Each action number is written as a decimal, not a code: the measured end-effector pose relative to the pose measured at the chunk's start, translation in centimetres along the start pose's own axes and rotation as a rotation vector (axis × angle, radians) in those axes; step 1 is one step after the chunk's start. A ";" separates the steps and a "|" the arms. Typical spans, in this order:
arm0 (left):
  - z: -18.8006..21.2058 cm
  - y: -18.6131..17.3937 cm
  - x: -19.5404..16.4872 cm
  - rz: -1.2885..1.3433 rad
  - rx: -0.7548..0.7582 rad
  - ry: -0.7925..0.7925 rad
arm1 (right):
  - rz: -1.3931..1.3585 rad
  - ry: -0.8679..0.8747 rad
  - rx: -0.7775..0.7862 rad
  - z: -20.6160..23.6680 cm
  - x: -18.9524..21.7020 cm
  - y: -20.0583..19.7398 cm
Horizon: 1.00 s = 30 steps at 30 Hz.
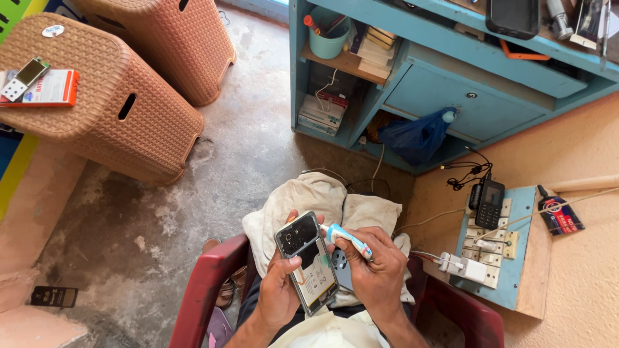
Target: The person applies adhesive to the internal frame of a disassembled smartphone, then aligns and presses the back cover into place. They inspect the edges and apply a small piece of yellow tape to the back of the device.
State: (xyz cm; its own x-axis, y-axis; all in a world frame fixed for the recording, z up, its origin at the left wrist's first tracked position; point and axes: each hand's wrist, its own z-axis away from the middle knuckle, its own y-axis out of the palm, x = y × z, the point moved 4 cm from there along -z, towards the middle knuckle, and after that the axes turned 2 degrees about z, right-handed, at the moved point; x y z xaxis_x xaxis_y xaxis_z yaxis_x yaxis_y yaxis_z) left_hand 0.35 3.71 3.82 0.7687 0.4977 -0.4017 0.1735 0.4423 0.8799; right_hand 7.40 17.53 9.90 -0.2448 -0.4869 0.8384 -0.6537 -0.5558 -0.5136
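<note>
My left hand [278,290] grips an opened smartphone [307,261] with its back off, showing the inner board and battery area. My right hand [377,270] holds a small white and blue toothbrush-like tool [345,237], its tip resting at the phone's upper right edge. A dark phone back cover [340,267] lies under my right hand on a beige cloth [309,196] spread over my lap. I sit in a dark red plastic chair [213,277].
Two woven brown plastic stools [122,109] stand on the concrete floor at left, one bearing a red box [48,89] and a small phone. A blue desk [451,77] with shelves and a blue bag [418,136] stands ahead. A switchboard [496,248] with chargers and a keypad phone [490,203] is at right.
</note>
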 end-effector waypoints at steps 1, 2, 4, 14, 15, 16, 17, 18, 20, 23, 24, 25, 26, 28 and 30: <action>0.0 0.1 -0.2 -0.003 -0.002 0.005 | 0.006 0.009 0.006 0.1 0.0 0.0; 0.0 0.1 -0.4 -0.006 -0.002 0.013 | 0.011 0.016 0.012 0.2 0.1 0.0; -0.1 0.3 -0.8 -0.014 0.015 0.048 | 0.020 0.013 0.019 0.3 0.0 0.1; -0.6 0.2 -2.1 -0.024 0.012 0.103 | 0.041 0.017 0.067 1.6 -0.5 0.1; -0.6 0.3 -2.3 -0.036 0.005 0.107 | 0.047 0.028 0.070 1.7 -0.6 0.1; -0.7 0.3 -2.4 -0.046 -0.005 0.109 | 0.040 0.016 0.073 1.8 -0.6 0.1; -0.8 0.3 -2.6 -0.057 -0.016 0.112 | 0.031 0.004 0.078 1.9 -0.6 0.1; -0.8 0.3 -2.8 -0.065 -0.011 0.123 | 0.023 -0.008 0.084 2.1 -0.7 0.0; -0.9 0.4 -3.1 -0.081 0.000 0.146 | 0.033 0.030 0.112 2.3 -1.1 0.0; -1.1 0.4 -3.4 -0.076 -0.005 0.156 | 0.043 0.049 0.126 2.8 -1.6 -0.1; -1.1 0.4 -3.5 -0.077 -0.011 0.161 | 0.046 0.050 0.126 3.0 -1.7 -0.2; -1.2 0.4 -3.7 -0.078 -0.018 0.166 | 0.048 0.049 0.130 3.1 -1.8 -0.2; -1.2 0.4 -3.8 -0.078 -0.025 0.170 | 0.050 0.048 0.134 3.2 -1.9 -0.3; -1.5 0.4 -4.1 -0.071 -0.019 0.189 | 0.055 0.051 0.141 3.4 -2.0 -0.4; -1.5 0.5 -4.3 -0.060 -0.015 0.200 | 0.060 0.064 0.152 3.6 -2.2 -0.5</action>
State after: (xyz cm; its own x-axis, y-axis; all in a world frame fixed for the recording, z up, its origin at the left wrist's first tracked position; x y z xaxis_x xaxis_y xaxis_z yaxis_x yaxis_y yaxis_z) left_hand -3.80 2.89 5.57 0.6198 0.6076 -0.4966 0.2051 0.4854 0.8499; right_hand 10.85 16.45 7.71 -0.3285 -0.4812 0.8127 -0.5218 -0.6248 -0.5808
